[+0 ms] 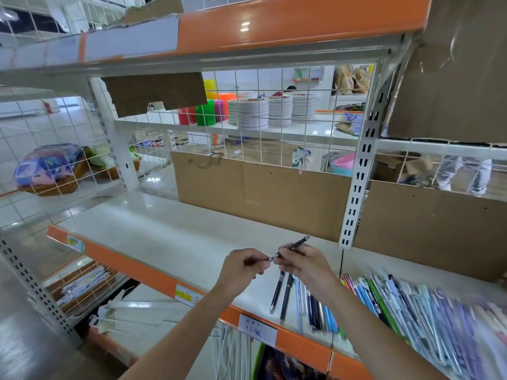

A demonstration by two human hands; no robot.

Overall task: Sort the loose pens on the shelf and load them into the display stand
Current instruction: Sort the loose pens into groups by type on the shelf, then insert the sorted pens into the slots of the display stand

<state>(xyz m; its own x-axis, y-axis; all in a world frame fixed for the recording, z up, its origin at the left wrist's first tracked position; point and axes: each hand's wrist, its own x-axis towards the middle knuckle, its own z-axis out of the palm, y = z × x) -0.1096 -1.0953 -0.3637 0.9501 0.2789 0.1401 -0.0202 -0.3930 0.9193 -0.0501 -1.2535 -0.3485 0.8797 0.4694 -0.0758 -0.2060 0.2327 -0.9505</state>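
Observation:
A dark pen (295, 244) is held above the white shelf (170, 237), slanting up to the right. My right hand (301, 266) grips its barrel. My left hand (244, 267) pinches its lower tip end. Under my hands two black pens (282, 296) lie side by side on the shelf. To their right a row of blue and clear pens (319, 314) lies near the front edge. Farther right a large pile of loose pens (428, 316) in white, blue, green and purple covers the shelf. No display stand is in view.
Brown cardboard panels (263, 196) line the shelf's back, with wire mesh above. A slotted upright post (359, 171) stands at the back right. The front edge (153, 275) is orange with price labels. A lower shelf at the left holds a basket of packets (82, 282).

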